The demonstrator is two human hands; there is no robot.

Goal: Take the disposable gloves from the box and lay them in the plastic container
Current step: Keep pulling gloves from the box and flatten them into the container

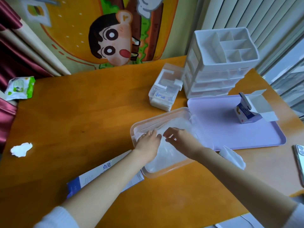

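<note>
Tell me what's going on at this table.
A person is working with both bare hands over the clear plastic container on the wooden table. A layer of thin translucent gloves lies inside it. The left hand presses flat on the gloves near the container's far end, while the right hand pinches their edge beside it. The blue and white glove box lies on the table under the left forearm.

Phone (299, 162) cut off (right edge); box (105, 167) half-hidden
</note>
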